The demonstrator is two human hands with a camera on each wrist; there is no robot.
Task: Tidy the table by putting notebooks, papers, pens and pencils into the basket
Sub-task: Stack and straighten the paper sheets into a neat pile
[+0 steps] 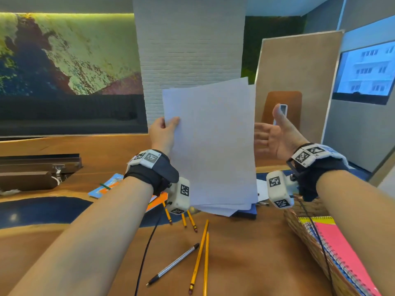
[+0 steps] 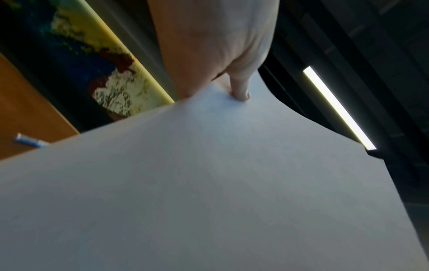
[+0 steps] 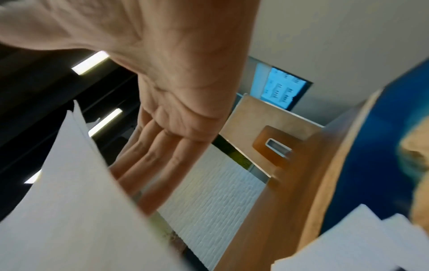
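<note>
Stretching across the lower head view, brown wooden desk with a dark blue inlay. Held upright above it at centre, sheaf of white papers, bottom edges hanging clear of the desk. At 5 o'clock, woven basket with spiral notebooks already inside, pink cover on top, yellow one under it. Flat on the desk behind the sheaf, at 6 o'clock from it, more loose white sheets over a dark blue notebook. At 9 o'clock, blue and orange booklet lying flat. Left hand pinching the sheaf at its left edge, thumb on the near face, fingers behind. Right hand released, palm turned toward the sheaf's right edge, fingers straight, thumb up, just beside the paper; cannot tell whether touching. At 6 o'clock, two long yellow pencils lying close together, crossing near their tips. Just left of them, silver pen with black ends, slanted. Nearer the left wrist, three short yellow pencils, partly hidden by the wrist camera.
</note>
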